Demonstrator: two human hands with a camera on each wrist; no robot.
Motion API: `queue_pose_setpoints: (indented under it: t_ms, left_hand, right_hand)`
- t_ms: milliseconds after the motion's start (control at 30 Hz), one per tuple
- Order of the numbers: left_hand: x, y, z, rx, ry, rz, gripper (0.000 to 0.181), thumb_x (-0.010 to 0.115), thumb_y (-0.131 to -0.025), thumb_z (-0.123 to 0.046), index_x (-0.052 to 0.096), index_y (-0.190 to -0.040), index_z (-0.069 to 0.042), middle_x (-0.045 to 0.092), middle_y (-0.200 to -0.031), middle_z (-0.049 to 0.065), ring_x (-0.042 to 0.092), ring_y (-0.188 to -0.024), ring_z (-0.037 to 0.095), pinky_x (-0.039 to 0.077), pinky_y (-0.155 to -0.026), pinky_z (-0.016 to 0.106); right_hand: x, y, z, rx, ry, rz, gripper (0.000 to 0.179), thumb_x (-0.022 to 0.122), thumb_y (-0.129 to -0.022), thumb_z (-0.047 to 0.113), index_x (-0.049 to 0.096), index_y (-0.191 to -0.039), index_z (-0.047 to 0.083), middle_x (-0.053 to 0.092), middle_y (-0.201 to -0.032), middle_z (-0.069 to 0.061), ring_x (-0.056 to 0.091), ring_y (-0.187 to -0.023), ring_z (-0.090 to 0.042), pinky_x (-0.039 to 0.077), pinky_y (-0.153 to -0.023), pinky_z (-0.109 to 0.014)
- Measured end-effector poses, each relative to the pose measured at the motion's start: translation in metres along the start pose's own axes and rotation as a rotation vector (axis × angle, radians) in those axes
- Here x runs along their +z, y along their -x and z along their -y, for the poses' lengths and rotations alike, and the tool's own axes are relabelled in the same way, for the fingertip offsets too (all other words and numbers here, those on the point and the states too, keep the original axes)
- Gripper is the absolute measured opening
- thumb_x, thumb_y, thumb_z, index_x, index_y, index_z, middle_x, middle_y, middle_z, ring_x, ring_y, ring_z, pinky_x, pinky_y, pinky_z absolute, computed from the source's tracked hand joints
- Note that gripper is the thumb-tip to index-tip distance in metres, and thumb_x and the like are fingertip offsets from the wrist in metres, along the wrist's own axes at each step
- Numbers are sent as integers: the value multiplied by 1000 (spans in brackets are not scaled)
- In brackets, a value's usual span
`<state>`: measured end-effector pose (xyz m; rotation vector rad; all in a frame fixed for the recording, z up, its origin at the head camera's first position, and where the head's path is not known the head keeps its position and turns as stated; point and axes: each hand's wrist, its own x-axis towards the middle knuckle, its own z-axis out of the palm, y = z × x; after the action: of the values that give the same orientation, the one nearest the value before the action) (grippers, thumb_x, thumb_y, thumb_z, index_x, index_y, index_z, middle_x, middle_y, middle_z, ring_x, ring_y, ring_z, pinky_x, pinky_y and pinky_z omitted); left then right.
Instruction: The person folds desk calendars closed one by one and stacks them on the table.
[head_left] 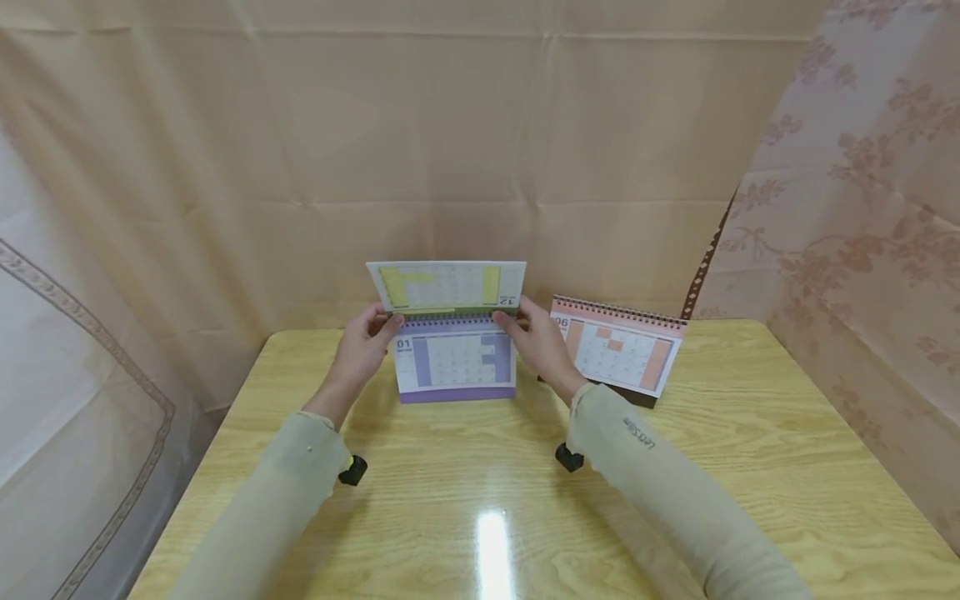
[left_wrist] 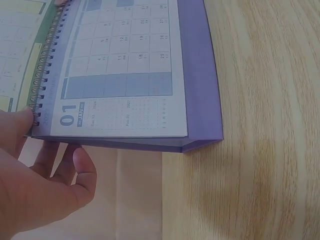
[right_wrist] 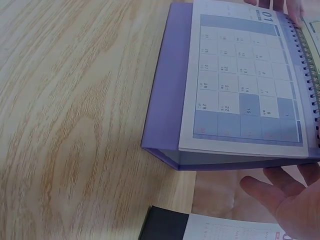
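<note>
A purple desk calendar (head_left: pixel 453 364) stands on the table, its 01 page facing me. Above its spiral binding (head_left: pixel 450 319), a page with yellow columns (head_left: pixel 446 285), numbered 12 upside down, is flipped up and back. My left hand (head_left: pixel 362 343) grips the calendar's left end at the binding, thumb in front. At the opposite end my right hand (head_left: pixel 542 340) holds it the same way. In the left wrist view, the thumb (left_wrist: pixel 20 120) lies against the coils while the other fingers reach behind. The right wrist view shows the fingers (right_wrist: pixel 265 192) behind the side edge.
Just right of my right hand, a second desk calendar (head_left: pixel 618 346) with a pink 06 page and a dark base stands at an angle. Both are on a wood-grain table (head_left: pixel 420 483). A beige curtain (head_left: pixel 420 142) hangs behind its far edge.
</note>
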<state>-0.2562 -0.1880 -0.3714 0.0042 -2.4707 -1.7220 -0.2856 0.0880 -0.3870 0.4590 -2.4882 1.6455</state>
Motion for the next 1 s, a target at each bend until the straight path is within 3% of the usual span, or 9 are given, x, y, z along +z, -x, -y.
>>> queue_pose_setpoints:
  t_ms: [333, 700, 867, 1000]
  left_hand:
    - [-2, 1, 2, -3, 1, -17, 30, 60, -104, -26, 62, -128, -9, 66, -123, 16, 57, -101, 24, 44, -81, 32]
    - [-1, 2, 3, 9, 17, -14, 30, 60, -104, -26, 61, -129, -9, 65, -126, 17, 59, -106, 28, 47, -84, 36]
    - [0, 2, 4, 24, 30, -18, 29, 60, -104, -25, 62, -129, -10, 66, -125, 16, 60, -103, 25, 47, -80, 33]
    - [3, 1, 6, 71, 50, -54, 28, 62, -103, -22, 63, -127, -7, 68, -122, 18, 61, -102, 25, 50, -84, 39]
  right_hand:
    - [5, 1, -2, -27, 14, -32, 31, 63, -101, 33, 66, -129, 20, 70, -120, 0, 67, -106, -18, 57, -87, -38]
    - [6, 0, -2, 0, -81, -90, 31, 71, -95, 29, 72, -119, 11, 73, -118, -8, 68, -113, -26, 54, -95, -38]
    - [4, 0, -4, -2, -77, -84, 31, 72, -94, 31, 73, -118, 11, 72, -119, -7, 66, -116, -26, 53, -97, -38]
    - [4, -1, -6, 3, -93, -92, 31, 72, -94, 30, 74, -117, 10, 72, -118, -8, 66, -116, -26, 53, -98, -38]
